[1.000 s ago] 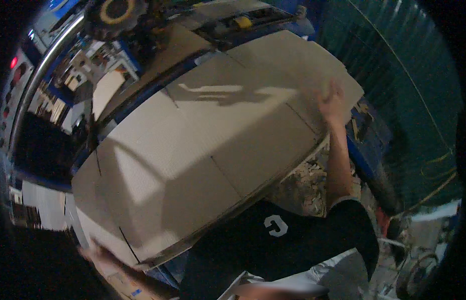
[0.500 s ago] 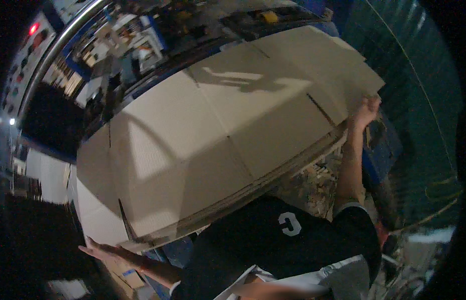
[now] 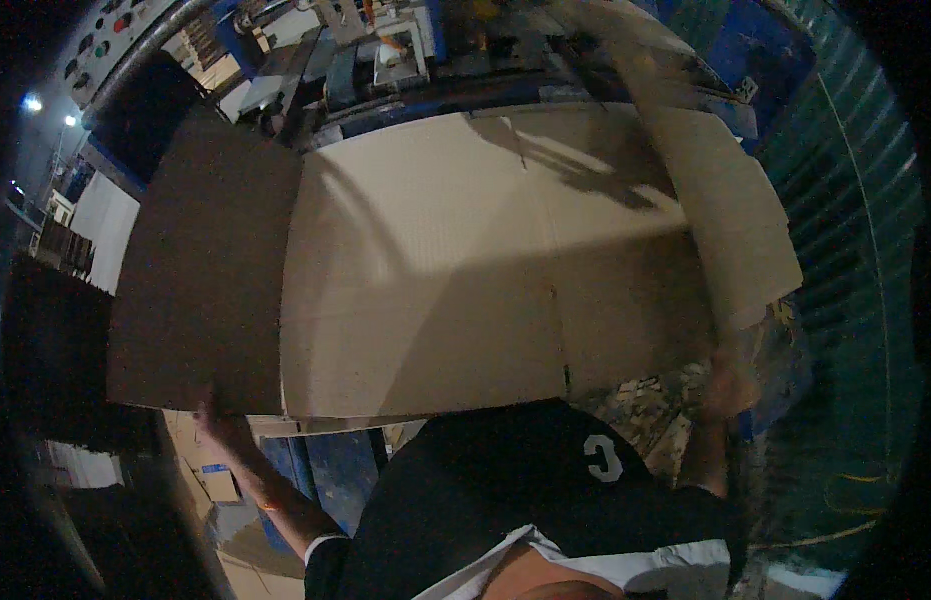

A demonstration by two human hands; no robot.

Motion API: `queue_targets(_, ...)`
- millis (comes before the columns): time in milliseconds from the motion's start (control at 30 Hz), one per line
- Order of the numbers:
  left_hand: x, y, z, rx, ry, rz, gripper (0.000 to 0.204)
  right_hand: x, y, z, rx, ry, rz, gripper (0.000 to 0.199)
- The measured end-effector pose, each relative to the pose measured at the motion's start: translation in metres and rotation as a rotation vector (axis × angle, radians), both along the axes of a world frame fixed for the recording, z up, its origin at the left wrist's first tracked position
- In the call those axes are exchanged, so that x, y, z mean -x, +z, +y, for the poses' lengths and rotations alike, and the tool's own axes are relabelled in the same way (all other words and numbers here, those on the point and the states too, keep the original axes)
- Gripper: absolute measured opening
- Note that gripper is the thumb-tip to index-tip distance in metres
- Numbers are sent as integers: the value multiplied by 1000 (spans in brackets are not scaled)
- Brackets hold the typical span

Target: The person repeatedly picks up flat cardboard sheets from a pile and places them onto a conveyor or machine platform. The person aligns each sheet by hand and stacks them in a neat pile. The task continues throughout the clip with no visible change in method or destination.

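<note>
A wide brown cardboard sheet (image 3: 455, 300) spreads in front of me, creased across its middle. Its left panel (image 3: 200, 270) is raised and looks dark with shadow. Gripping that panel's near edge is my left hand (image 3: 220, 415), its fingers partly behind the board. The right panel (image 3: 735, 220) is bent upward too, blurred by motion. At its near corner my right hand (image 3: 730, 385) holds the board, though its fingers are smeared. More cardboard edges (image 3: 325, 425) show under the sheet's near side.
Beyond the sheet stands a machine with a dark blue bar (image 3: 415, 118). A control panel (image 3: 110, 40) with buttons is at the far left. Cardboard scraps (image 3: 640, 400) litter the floor near my right arm. A green corrugated wall (image 3: 835, 200) runs along the right.
Both end panels have been lifted from flat to bent up. My left hand went from open beside the sheet to gripping its edge. My right hand moved nearer to me.
</note>
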State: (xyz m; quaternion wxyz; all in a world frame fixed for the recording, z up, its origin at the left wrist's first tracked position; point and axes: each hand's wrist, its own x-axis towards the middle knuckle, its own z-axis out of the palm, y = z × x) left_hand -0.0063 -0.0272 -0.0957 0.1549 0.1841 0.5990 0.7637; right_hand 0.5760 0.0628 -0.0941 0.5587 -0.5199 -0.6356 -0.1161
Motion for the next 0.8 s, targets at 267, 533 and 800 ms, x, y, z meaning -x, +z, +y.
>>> queue_targets(267,-115,10,32,625,-785,1558,48,41,-11,12,261,637,-683,22)
queue_targets(533,-104,16,63,613,-756,1599,49,43,3,78,544,687,-860,48)
queue_targets(800,-72,9,185,376,-634,1504,65,77,13,212,763,493,-953,62)
